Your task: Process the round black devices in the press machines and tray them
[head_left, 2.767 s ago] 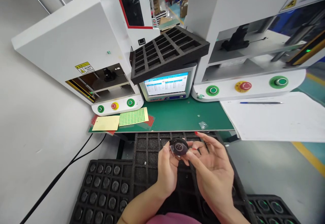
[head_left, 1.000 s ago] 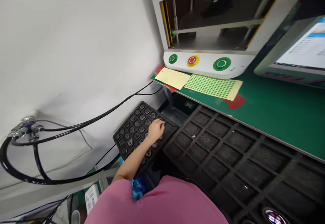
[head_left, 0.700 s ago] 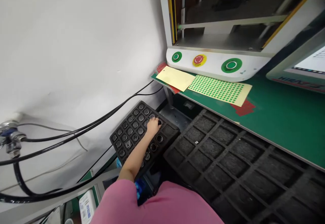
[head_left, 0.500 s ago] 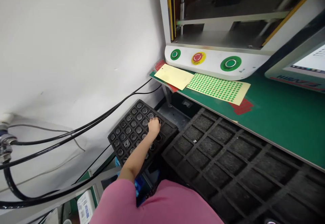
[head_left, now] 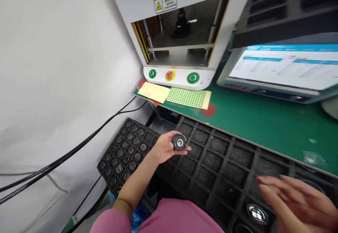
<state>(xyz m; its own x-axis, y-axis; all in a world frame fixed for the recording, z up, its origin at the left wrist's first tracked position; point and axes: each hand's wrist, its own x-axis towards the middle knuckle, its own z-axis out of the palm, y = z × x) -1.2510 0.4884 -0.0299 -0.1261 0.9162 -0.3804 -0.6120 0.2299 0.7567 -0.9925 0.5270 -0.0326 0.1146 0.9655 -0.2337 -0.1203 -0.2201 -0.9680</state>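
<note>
My left hand (head_left: 165,147) holds a small round black part (head_left: 179,142) with a shiny centre, raised above the near edge of a large black foam tray (head_left: 224,162). To its left lies a smaller black tray (head_left: 124,152) with several round parts in its cells. My right hand (head_left: 295,199) is blurred at the lower right, fingers apart and empty, over the large tray near a shiny round part (head_left: 255,213).
A white press machine (head_left: 179,35) with green and red buttons stands on the green mat (head_left: 264,120). A monitor (head_left: 282,67) stands to its right. A sheet of green dot stickers (head_left: 188,97) and a yellow sheet (head_left: 154,92) lie in front. Black cables (head_left: 66,159) run along the wall.
My left hand has lifted a round part out of the small tray and brought it over the large tray. My right hand has come into view. The view swung right.
</note>
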